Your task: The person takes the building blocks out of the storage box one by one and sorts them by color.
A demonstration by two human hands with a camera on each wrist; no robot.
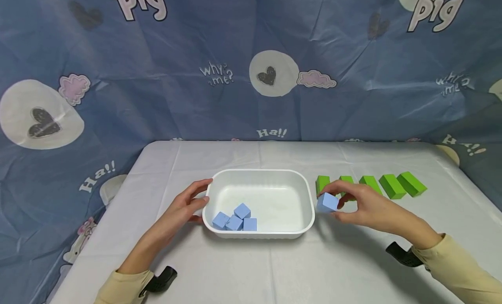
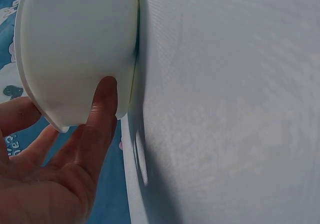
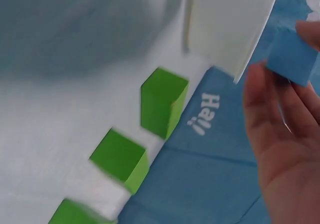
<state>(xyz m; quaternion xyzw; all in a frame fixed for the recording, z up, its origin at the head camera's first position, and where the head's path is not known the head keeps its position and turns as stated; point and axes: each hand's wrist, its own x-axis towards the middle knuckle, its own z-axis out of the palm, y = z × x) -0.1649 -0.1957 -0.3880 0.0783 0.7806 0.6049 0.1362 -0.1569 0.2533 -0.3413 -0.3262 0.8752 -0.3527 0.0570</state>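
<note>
A white tray (image 1: 270,208) holds several light blue cubes (image 1: 234,222) in its near left corner. At the tray's left end, my left hand (image 1: 181,212) touches the rim and outer wall. In the left wrist view, one fingertip (image 2: 106,91) presses the outside of the wall. Just beyond the tray's right rim, my right hand (image 1: 362,206) pinches another blue cube (image 1: 327,202) between thumb and fingers. That cube (image 3: 292,56) also shows in the right wrist view, near the tray's end wall (image 3: 232,24).
Several green blocks (image 1: 392,186) stand in a row right of the tray, partly behind my right hand. A white cloth (image 1: 243,269) covers the table. Behind its far edge hangs a printed blue curtain (image 1: 219,112).
</note>
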